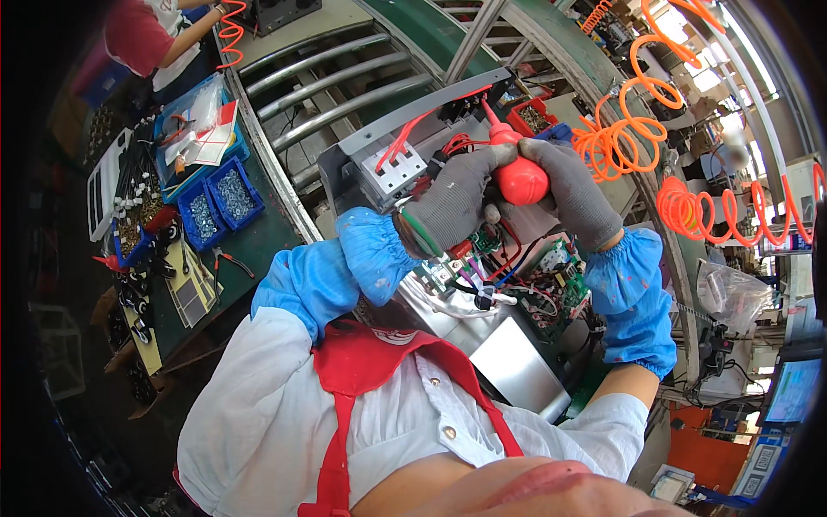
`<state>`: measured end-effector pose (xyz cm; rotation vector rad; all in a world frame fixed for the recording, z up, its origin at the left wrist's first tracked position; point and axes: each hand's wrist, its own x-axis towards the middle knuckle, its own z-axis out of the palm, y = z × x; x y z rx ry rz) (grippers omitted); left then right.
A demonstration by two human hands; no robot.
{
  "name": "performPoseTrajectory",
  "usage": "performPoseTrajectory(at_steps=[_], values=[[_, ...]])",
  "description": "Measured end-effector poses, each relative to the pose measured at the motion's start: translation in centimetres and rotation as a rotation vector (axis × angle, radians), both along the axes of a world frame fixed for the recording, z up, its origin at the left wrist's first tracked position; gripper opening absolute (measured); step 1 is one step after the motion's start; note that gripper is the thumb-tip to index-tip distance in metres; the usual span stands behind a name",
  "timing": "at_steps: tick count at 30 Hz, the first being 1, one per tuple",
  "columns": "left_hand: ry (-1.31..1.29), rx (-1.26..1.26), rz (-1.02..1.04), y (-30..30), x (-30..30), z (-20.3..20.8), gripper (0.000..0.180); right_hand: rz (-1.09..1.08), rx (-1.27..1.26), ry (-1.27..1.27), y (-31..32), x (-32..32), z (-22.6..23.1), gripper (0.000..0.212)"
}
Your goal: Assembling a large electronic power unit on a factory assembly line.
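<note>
Both my hands wear grey gloves, with blue sleeve covers behind them. My right hand (575,187) is closed round the side of a red tool (521,181) with a thick rounded handle and a slim red shaft. The shaft points away from me into the far end of a grey metal housing (353,140). My left hand (457,194) is closed, its fingertips against the tool near its neck. Beside the left hand sits a white breaker-like block (398,175) with red wires. Below the hands lie green circuit boards (551,289) and loose coloured wires. The shaft's tip is hard to make out.
A roller conveyor (332,86) runs beyond the housing. On the left bench are blue bins of screws (233,194), pliers (233,261) and a blue tray (194,112). Orange coiled hoses (633,138) hang at right. Another person (151,39) works at the far left.
</note>
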<state>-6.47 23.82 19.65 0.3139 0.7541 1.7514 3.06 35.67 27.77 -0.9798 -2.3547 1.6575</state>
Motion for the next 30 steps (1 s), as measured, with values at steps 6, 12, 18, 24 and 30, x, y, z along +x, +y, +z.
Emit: performPoseTrajectory(at_steps=[6,12,18,24,30], values=[[-0.019,-0.037,0.032,0.0,-0.2,0.2,0.034,0.026,-0.001,-0.003,0.0,-0.4,0.1,0.039],[-0.066,-0.066,0.053,-0.8,0.3,1.0,0.032,0.069,-0.034,-0.003,0.0,-0.4,0.2,0.036],[0.042,-0.028,-0.007,-1.9,0.3,0.3,0.032,0.011,-0.124,0.143,-2.0,0.3,0.4,0.030],[0.081,-0.044,-0.009,-2.0,0.0,0.2,0.033,0.062,-0.107,-0.006,-1.4,0.0,0.9,0.033],[-0.031,-0.070,0.043,-1.9,0.2,0.8,0.030,0.154,0.032,0.053,-0.8,-0.3,0.1,0.029]])
